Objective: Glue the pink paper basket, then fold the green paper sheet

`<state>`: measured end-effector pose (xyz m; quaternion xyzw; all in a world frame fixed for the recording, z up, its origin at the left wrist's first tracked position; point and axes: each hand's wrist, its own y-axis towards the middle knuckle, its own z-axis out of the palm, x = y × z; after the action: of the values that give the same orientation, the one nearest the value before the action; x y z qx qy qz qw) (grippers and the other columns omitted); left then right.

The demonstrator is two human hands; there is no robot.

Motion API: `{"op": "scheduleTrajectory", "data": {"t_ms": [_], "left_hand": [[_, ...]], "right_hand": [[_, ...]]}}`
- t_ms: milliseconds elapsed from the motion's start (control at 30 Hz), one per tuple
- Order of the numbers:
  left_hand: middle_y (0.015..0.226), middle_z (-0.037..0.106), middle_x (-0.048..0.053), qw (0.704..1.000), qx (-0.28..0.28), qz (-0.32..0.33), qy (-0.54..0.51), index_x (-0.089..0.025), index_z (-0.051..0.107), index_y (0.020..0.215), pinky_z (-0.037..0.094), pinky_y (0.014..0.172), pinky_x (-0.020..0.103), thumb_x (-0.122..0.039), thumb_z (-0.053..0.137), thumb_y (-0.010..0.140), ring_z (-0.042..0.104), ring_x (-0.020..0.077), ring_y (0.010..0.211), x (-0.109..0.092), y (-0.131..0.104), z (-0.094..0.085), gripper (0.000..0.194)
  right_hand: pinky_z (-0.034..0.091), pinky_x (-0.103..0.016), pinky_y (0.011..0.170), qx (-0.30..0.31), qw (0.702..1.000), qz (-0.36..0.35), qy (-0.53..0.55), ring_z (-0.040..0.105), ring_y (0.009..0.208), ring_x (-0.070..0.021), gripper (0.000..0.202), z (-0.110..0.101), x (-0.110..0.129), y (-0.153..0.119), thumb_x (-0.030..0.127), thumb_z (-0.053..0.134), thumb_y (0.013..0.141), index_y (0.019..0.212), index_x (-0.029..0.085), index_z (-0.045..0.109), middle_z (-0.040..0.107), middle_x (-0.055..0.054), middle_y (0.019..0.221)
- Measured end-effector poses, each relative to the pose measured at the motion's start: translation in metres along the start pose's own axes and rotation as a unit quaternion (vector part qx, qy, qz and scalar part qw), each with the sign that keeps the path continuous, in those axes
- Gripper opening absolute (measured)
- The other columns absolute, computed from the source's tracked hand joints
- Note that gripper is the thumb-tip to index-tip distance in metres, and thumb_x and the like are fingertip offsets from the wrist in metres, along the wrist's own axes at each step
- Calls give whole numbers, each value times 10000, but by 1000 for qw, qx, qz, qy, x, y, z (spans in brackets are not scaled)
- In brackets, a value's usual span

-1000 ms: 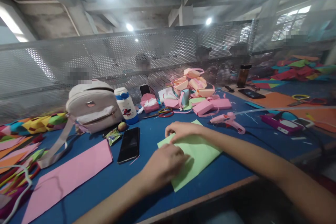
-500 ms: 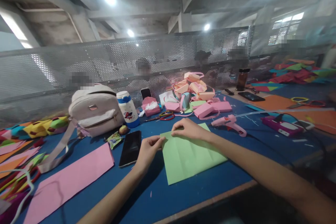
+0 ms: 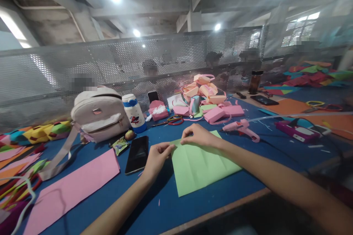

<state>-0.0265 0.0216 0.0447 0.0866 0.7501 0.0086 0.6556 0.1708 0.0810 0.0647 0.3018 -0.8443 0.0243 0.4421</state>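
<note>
A sheet of light green paper (image 3: pixel 200 170) with faint creases lies on the blue tabletop in front of me. My left hand (image 3: pixel 158 158) pinches its upper left corner between thumb and fingers. Along the far edge, my right hand (image 3: pixel 198 136) has its fingers bent and drawn together on the paper; the fingertips are partly hidden. Left of my left hand lies a black phone (image 3: pixel 137 154). A pink glue gun (image 3: pixel 241 129) rests on its side beyond my right forearm.
A long pink paper sheet (image 3: pixel 74 191) lies at the left. Behind stand a pale backpack (image 3: pixel 100 114), a white and blue bottle (image 3: pixel 134 114), scissors (image 3: pixel 173 120) and a pile of folded paper boxes (image 3: pixel 208 93). A purple device (image 3: pixel 296 132) sits at the right, below a perforated metal screen (image 3: pixel 171 51).
The green paper and both hands have shifted very slightly to the right and nearer to me. Both hands keep the same hold on the paper.
</note>
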Motion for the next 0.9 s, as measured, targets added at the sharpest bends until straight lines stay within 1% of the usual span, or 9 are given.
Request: {"op": "scheduleTrajectory", "data": {"t_ms": [200, 467, 900], "left_hand": [[568, 617, 16, 1000, 3, -3, -3, -103, 750, 695, 380, 522, 218, -591, 768, 639, 504, 125, 520, 0, -1, 0, 492], [550, 607, 12, 1000, -2, -7, -7, -108, 759, 691, 364, 511, 218, -591, 779, 604, 482, 122, 510, -2, 0, 2, 491], [604, 673, 40, 1000, -8, -24, -10, -107, 786, 743, 389, 550, 233, -559, 792, 586, 535, 141, 534, -2, 0, 1, 479]], "right_hand": [[375, -237, 598, 1, 1000, -2, 4, 616, 699, -163, 165, 1, -2, 0, 317, 732, 732, 736, 154, 759, 714, -17, 714], [369, -236, 584, -2, 1000, -3, 3, 614, 688, -161, 157, 1, -4, 0, 310, 738, 727, 728, 154, 763, 715, -18, 704], [386, -232, 586, 1, 1000, -8, 14, 614, 677, -158, 141, 2, -5, 0, 289, 735, 716, 732, 153, 767, 720, -21, 706]]}}
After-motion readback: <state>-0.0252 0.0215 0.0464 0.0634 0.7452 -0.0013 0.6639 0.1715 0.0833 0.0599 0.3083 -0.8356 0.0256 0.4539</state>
